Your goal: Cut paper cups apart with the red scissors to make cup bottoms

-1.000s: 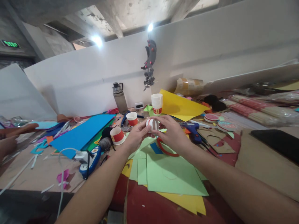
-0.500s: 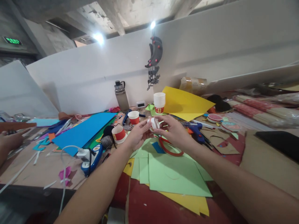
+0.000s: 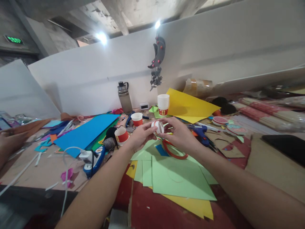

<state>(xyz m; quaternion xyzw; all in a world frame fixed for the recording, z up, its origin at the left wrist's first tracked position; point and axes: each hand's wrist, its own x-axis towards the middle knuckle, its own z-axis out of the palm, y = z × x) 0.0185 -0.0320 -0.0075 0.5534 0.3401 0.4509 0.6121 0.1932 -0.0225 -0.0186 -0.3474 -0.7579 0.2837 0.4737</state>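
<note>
Above the pale green paper sheets (image 3: 181, 175), a small white round piece with red marks (image 3: 156, 127) is between my two hands. Its hollow side faces to the right; I cannot tell whether it is a tape roll or part of a paper cup. My left hand (image 3: 142, 136) grips it from the left, thumb on top. From the right, my right hand (image 3: 177, 131) closes its fingers on the other edge. A red ring (image 3: 177, 155) and a blue paper scrap (image 3: 162, 150) lie on the sheets below my hands.
Two red-and-white paper cups (image 3: 121, 136) stand left of my hands, a cup stack (image 3: 163, 103) behind. A blue power strip (image 3: 95, 162), blue sheet (image 3: 88, 132), grey bottle (image 3: 125, 98), yellow sheet (image 3: 190, 106) and blue glue gun (image 3: 202, 133) lie around. Another person's hand (image 3: 11, 140) is at far left.
The white piece has turned slightly in my hands, so its hollow side shows more. At far left the other person's hand has shifted with a brown strip.
</note>
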